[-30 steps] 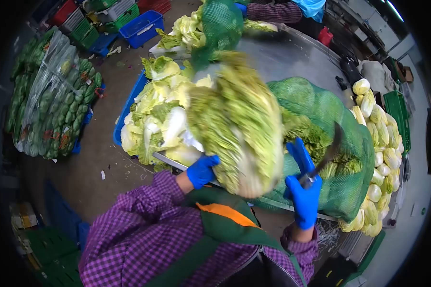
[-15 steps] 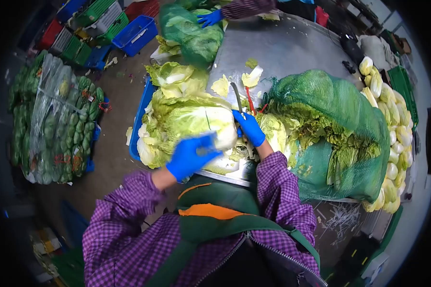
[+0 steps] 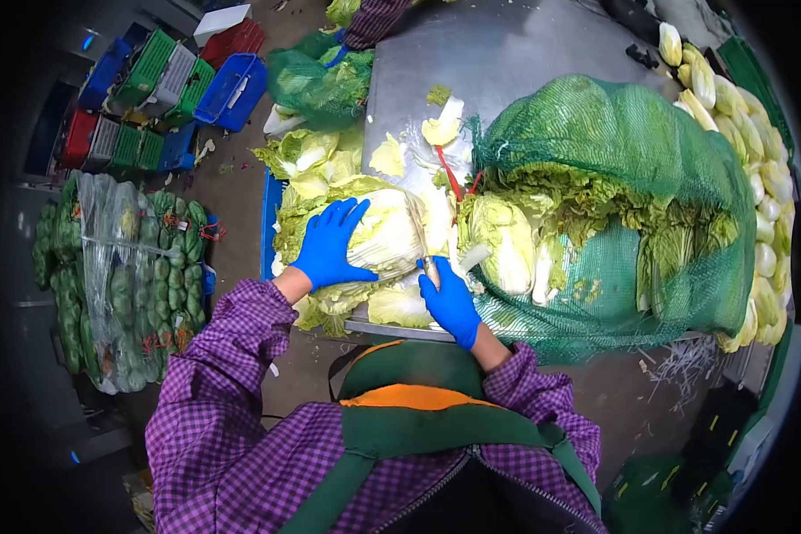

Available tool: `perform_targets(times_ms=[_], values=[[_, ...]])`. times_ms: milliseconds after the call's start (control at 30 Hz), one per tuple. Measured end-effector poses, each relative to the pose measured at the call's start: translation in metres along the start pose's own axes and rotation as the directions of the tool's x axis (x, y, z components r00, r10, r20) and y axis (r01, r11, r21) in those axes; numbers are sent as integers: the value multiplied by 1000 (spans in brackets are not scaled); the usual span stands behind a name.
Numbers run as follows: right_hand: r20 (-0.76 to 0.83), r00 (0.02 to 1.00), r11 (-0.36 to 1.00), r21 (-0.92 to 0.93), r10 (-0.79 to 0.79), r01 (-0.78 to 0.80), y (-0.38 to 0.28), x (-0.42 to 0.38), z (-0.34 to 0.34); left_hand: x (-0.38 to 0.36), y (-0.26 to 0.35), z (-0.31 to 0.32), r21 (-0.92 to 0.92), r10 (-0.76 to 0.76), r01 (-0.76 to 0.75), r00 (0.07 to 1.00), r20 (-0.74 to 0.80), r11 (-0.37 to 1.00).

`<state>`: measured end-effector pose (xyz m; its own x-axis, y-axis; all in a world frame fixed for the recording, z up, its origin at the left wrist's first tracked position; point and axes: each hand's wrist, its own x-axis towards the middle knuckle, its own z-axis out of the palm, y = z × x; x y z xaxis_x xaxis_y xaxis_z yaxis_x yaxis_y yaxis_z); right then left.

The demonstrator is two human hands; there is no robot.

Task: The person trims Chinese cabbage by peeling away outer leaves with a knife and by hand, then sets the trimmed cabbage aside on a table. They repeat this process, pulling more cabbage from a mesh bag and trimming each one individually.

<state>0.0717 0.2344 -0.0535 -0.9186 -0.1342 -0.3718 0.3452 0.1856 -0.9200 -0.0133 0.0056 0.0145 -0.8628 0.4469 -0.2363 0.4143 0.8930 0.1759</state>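
My left hand point(image 3: 331, 246), in a blue glove, lies with fingers spread on a large cabbage point(image 3: 390, 233) at the table's near left. My right hand point(image 3: 451, 303), also gloved in blue, is closed around the handle of a knife point(image 3: 430, 269). The knife is at the right, cut end of the cabbage, and its blade is hard to make out. Loose leaves point(image 3: 399, 305) lie below and around the cabbage. Just right of the knife, another cabbage point(image 3: 500, 242) rests by the opening of a green net bag point(image 3: 614, 133).
A metal table point(image 3: 472, 53) spans the middle. Pale trimmed cabbages point(image 3: 765, 214) are piled at the right. Crates point(image 3: 231, 92) stand at the upper left, above wrapped net bags point(image 3: 120, 276). A co-worker's sleeve point(image 3: 376, 22) reaches over a net bag point(image 3: 320, 84) at the top.
My left hand has come down onto the cabbage. The knife has moved from above the cabbage to its right end, with my right hand lower. The view has shifted.
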Motion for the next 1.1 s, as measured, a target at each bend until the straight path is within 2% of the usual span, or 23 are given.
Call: perform_targets(times_ms=[33, 100, 200, 367, 433, 567, 633, 733, 767, 800, 833, 867, 933, 967, 1000, 1067, 1100], values=[[-2, 1000, 1000, 5, 4, -4, -1, -1, -1, 2, 0, 0, 2, 3, -3, 1000, 6, 1000], [-102, 982, 987, -52, -158, 153, -8, -6, 1, 3, -2, 0, 1, 7, -7, 1000, 3, 1000], [-137, 969, 975, -114, -207, 192, -3, -7, 14, 5, -5, 0, -3, 31, -31, 1000, -5, 1000], [-111, 982, 970, -205, -155, 130, -6, 0, 16, 9, -7, -3, -24, 41, -41, 999, 6, 999], [-110, 991, 964, -261, -80, 49, -4, 5, 20, 11, -9, -4, -17, 41, -41, 999, 16, 999], [-122, 990, 964, -265, -72, 37, 3, 23, 25, 15, -12, -3, -53, 51, -50, 999, 16, 997], [-84, 996, 953, -301, 22, -47, -9, 21, 22, 19, -14, -5, -72, 49, -47, 999, 17, 996], [-50, 996, 915, -394, 72, -86, -11, 9, 17, 25, -26, -7, -124, 73, -70, 997, 24, 990], [-93, 990, 895, -424, 106, -135, -10, 15, 23, 29, -28, -4, -108, 66, -62, 998, 26, 992], [-137, 988, 893, -433, 73, -125, 3, 31, 28, 25, -26, 0, -100, 55, -50, 998, 40, 994], [-132, 990, 891, -443, 45, -100, -4, 44, 26, 28, -24, -5, -129, -4, 12, 998, 61, 992], [-136, 991, 887, -457, 7, -69, -11, 53, 21, 36, -32, -5, -132, 1, 5, 999, 48, 991], [-88, 996, 897, -441, 0, -39, -26, 39, 19, 35, -49, -5, -316, 23, -1, 998, 66, 949], [-39, 999, 907, -421, -26, 7, -31, 38, 18, 38, -58, -5, -361, 100, -59, 990, 96, 931], [-44, 999, 907, -421, -19, -1, -25, 33, 23, 39, -58, -6, -365, 105, -62, 989, 101, 929], [-67, 994, 909, -401, 92, -111, -1, 23, 35, 44, -54, -3, -246, 196, -157, 970, 144, 957], [-125, 989, 907, -402, 83, -127, 5, 31, 41, 47, -59, -1, -312, 202, -156, 972, 120, 937]])
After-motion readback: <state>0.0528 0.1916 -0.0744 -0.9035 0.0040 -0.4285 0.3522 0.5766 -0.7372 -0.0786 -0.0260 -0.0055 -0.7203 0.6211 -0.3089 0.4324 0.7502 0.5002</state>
